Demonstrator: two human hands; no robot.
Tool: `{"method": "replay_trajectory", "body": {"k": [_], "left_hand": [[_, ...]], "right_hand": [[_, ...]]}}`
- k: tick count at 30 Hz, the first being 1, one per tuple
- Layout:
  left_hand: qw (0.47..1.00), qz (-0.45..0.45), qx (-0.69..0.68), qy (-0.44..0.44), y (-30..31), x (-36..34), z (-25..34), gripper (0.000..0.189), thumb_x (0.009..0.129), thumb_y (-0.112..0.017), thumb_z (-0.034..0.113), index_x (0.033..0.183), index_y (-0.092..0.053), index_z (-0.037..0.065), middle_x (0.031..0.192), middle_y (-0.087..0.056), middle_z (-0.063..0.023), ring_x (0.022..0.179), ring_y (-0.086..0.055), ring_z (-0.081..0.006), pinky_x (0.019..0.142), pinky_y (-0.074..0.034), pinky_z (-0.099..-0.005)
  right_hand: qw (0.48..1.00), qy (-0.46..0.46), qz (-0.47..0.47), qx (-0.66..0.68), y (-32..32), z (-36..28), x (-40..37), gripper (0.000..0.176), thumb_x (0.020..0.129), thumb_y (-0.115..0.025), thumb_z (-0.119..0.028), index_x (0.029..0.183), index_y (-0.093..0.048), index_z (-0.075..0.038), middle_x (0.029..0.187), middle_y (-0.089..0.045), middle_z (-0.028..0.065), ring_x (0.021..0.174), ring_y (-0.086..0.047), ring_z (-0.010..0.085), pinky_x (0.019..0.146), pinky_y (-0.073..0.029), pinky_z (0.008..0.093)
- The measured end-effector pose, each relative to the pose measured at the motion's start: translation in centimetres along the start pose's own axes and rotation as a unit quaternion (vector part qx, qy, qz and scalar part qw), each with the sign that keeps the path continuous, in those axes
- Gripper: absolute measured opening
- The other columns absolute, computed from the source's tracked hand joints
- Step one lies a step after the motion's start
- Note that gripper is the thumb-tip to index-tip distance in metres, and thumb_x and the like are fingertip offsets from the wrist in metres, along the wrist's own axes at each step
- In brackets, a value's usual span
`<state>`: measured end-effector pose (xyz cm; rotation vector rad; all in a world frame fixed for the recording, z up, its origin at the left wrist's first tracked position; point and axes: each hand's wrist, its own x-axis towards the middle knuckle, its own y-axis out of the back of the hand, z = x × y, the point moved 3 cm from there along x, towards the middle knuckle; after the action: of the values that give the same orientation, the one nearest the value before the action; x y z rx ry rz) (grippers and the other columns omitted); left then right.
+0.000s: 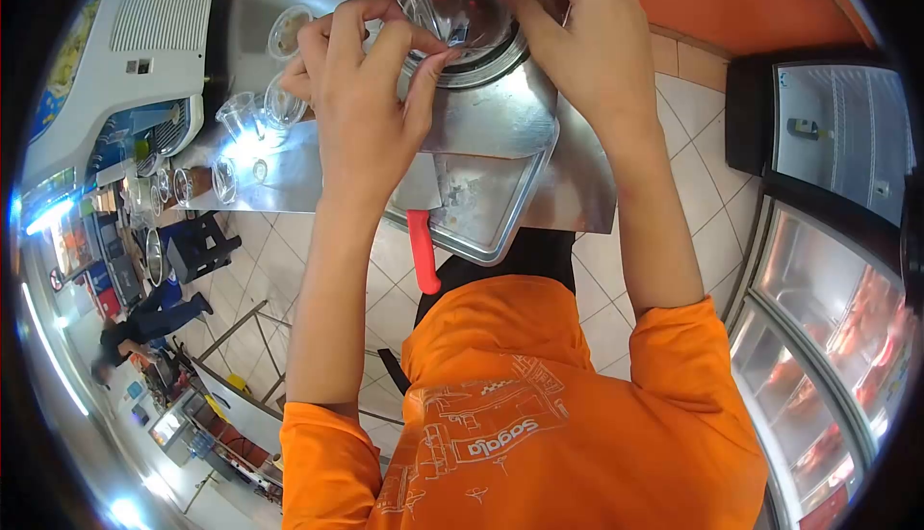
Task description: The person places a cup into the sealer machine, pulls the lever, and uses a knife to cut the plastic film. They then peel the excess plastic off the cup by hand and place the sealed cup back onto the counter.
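Observation:
My left hand (371,87) has its thumb and forefinger pinched on a thin sheet of clear plastic (423,0). On the other side, my right hand (602,53) curls its fingers in at the plastic's right edge. The plastic overlaps a round metal container (481,73) at the top of the counter. Below the hands lies a metal tray (500,207), partly covered by a flat metal sheet (486,121). A broad-bladed knife with a red handle (422,251) rests over the tray's left side, its handle toward me.
Clear plastic cups (238,116) and round lids (289,31) stand left of my left hand. A white machine (159,20) is further left. Glass-fronted fridges (837,135) line the right side. Across the tiled floor (375,265), a person (144,328) is at the far left.

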<state>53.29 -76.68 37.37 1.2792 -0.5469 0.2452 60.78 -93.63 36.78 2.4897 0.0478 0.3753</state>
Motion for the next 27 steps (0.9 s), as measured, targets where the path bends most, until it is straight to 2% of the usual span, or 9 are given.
{"method": "replay_trajectory", "body": {"k": [3, 7, 10, 14, 16, 17, 20, 25, 27], "left_hand": [[1.000, -0.003, 0.012, 0.004, 0.2, 0.0, 0.1, 0.014, 0.077, -0.078, 0.023, 0.088, -0.072, 0.017, 0.110, -0.058, -0.0009, 0.108, -0.048, -0.0246, 0.089, -0.027, -0.0390], [1.000, 0.003, 0.000, 0.000, 0.0, -0.3, -0.1, 0.015, 0.077, -0.076, 0.021, 0.089, -0.069, 0.018, 0.113, -0.057, -0.0020, 0.108, -0.048, -0.0277, 0.088, -0.028, -0.0434], [1.000, -0.006, 0.003, -0.017, 0.1, 0.4, 0.4, 0.025, 0.077, -0.074, 0.015, 0.100, -0.070, 0.021, 0.117, -0.057, -0.0017, 0.109, -0.048, -0.0253, 0.090, -0.030, -0.0419], [0.997, -0.014, 0.049, -0.065, 0.9, 2.3, 2.2, 0.020, 0.076, -0.075, 0.021, 0.096, -0.072, 0.020, 0.117, -0.058, -0.0022, 0.109, -0.048, -0.0259, 0.090, -0.029, -0.0444], [0.993, -0.118, -0.013, -0.018, 1.6, 2.9, 2.6, 0.029, 0.083, -0.067, 0.026, 0.107, -0.069, 0.010, 0.121, -0.052, -0.0179, 0.112, -0.045, -0.0385, 0.094, -0.033, -0.0487], [0.993, -0.118, -0.015, -0.017, 1.4, 2.9, 2.7, 0.029, 0.083, -0.067, 0.026, 0.107, -0.069, 0.010, 0.121, -0.052, -0.0179, 0.112, -0.045, -0.0385, 0.094, -0.033, -0.0487], [0.998, -0.059, -0.014, -0.032, 0.8, 2.6, 2.3, 0.017, 0.072, -0.071, 0.017, 0.088, -0.071, 0.012, 0.116, -0.052, -0.0149, 0.106, -0.045, -0.0364, 0.089, -0.032, -0.0470], [0.994, -0.078, -0.077, -0.018, -0.4, 1.8, 1.2, 0.018, 0.071, -0.073, 0.019, 0.086, -0.068, 0.009, 0.117, -0.052, -0.0144, 0.107, -0.045, -0.0368, 0.090, -0.032, -0.0480], [0.996, -0.068, -0.062, -0.016, -0.3, 1.8, 1.7, 0.018, 0.071, -0.074, 0.020, 0.085, -0.068, 0.009, 0.116, -0.053, -0.0140, 0.107, -0.045, -0.0365, 0.090, -0.032, -0.0479]], "right_hand": [[0.999, 0.025, -0.016, -0.032, -0.8, 0.3, 0.4, 0.017, 0.080, -0.072, -0.014, 0.084, -0.070, 0.003, 0.078, -0.064, 0.0191, 0.071, -0.065, 0.0339, 0.065, -0.049, 0.0395], [0.999, 0.024, -0.014, 0.033, -1.2, -0.1, 0.5, 0.015, 0.081, -0.071, -0.011, 0.085, -0.070, 0.003, 0.078, -0.064, 0.0197, 0.070, -0.065, 0.0315, 0.065, -0.050, 0.0379], [0.995, -0.035, -0.045, 0.078, -1.4, 0.3, 0.6, 0.016, 0.083, -0.069, -0.007, 0.091, -0.070, 0.006, 0.080, -0.067, 0.0197, 0.068, -0.065, 0.0240, 0.066, -0.050, 0.0333], [0.983, -0.060, -0.096, 0.148, -1.7, 0.6, 1.2, 0.019, 0.085, -0.067, -0.008, 0.094, -0.070, 0.008, 0.079, -0.070, 0.0171, 0.070, -0.064, 0.0188, 0.066, -0.050, 0.0313], [0.980, -0.060, -0.112, 0.153, -1.3, 0.5, 1.2, 0.019, 0.086, -0.067, -0.009, 0.094, -0.070, 0.008, 0.078, -0.069, 0.0156, 0.070, -0.064, 0.0176, 0.066, -0.050, 0.0303], [0.977, -0.058, -0.126, 0.159, -1.2, 0.4, 1.3, 0.019, 0.086, -0.067, -0.009, 0.094, -0.070, 0.008, 0.077, -0.069, 0.0142, 0.071, -0.064, 0.0165, 0.066, -0.049, 0.0293], [0.979, -0.071, -0.154, 0.112, -0.1, 0.1, 1.3, 0.018, 0.087, -0.066, -0.008, 0.094, -0.069, 0.008, 0.076, -0.067, 0.0108, 0.070, -0.063, 0.0147, 0.065, -0.049, 0.0279], [0.965, -0.105, -0.176, 0.161, -0.1, -0.4, 1.4, 0.014, 0.085, -0.066, -0.003, 0.093, -0.067, 0.009, 0.077, -0.068, 0.0105, 0.072, -0.064, 0.0153, 0.066, -0.050, 0.0287], [0.962, -0.047, -0.182, 0.198, -0.6, -0.5, 1.8, 0.014, 0.084, -0.067, -0.003, 0.091, -0.068, 0.010, 0.077, -0.068, 0.0115, 0.073, -0.065, 0.0160, 0.067, -0.051, 0.0291]]}}
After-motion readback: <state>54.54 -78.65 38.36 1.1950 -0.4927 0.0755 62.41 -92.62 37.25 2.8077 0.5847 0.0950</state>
